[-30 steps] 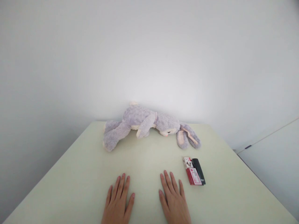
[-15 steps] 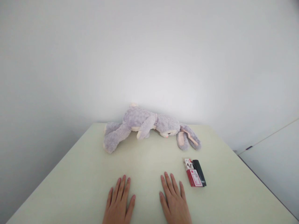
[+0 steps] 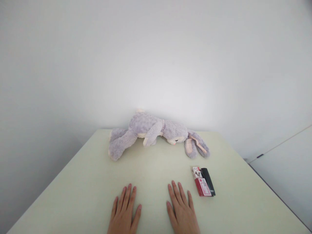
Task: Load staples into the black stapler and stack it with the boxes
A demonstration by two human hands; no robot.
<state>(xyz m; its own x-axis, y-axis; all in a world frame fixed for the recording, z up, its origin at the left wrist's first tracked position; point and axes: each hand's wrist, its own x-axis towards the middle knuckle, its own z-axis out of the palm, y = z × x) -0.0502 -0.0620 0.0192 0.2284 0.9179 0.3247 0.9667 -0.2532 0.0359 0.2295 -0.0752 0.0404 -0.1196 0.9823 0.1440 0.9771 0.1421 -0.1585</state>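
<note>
My left hand (image 3: 125, 211) lies flat on the pale green table (image 3: 80, 182), palm down with fingers stretched out and nothing in it. To its right, my right hand (image 3: 181, 209) rests the same way, also holding nothing. Just beyond and right of the right hand sit a red-and-white small box (image 3: 203, 187), a white small box (image 3: 197, 172) with a dark picture on it, and a black stapler (image 3: 208, 181), side by side. Farther back, a grey-purple plush rabbit (image 3: 146, 125) lies on its side, its long ears pointing right.
A plain white wall (image 3: 156, 65) rises directly behind the table's back edge. At the right, beyond the table's side edge, is a white panel (image 3: 287, 169) with a small dark handle (image 3: 260, 156).
The whole view has shifted very slightly, with everything a few pixels lower. Neither hand has moved on the table, and the objects stay in place.
</note>
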